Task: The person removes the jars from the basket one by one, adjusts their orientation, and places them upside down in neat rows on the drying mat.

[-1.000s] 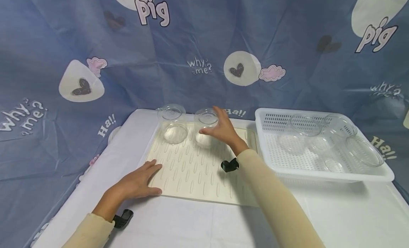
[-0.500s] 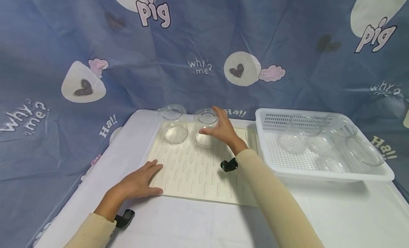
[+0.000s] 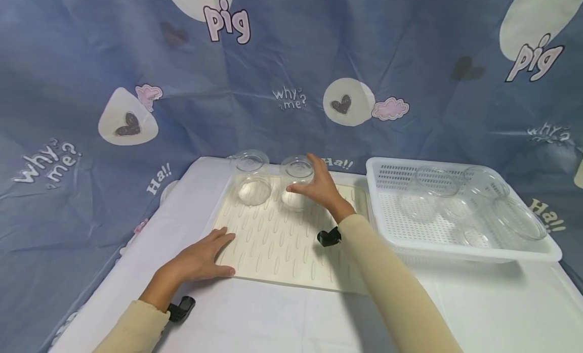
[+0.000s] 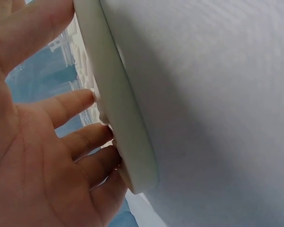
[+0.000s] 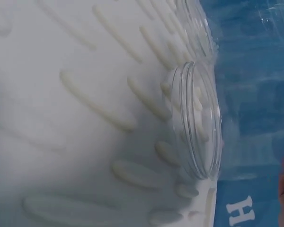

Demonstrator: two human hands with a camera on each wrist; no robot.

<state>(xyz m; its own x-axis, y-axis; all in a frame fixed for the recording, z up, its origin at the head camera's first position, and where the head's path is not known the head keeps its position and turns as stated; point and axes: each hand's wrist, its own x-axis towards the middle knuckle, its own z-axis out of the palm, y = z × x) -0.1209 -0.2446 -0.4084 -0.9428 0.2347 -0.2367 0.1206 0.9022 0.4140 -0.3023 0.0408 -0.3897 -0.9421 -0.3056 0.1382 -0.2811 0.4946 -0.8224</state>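
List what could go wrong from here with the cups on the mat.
The right hand is around a clear cup, with a second cup standing beside it: a sideways move might knock the two together.
The left hand touches the edge of the mat: a push might shift it under both.

Seen from above: a white-covered table (image 3: 355,325), faintly creased toward the front. Laid flat toward the back left corner: a cream rectangular mat (image 3: 291,252), patterned with rows of slim raised ridges and separated from the left edge by a strip of white. Placed at the back right corner, just beside the mat, too close to tell whether touching: a white plastic basket (image 3: 437,248) with perforated walls and floor. Set with one long side along the back edge and one end by the right edge, shading the surface in front.
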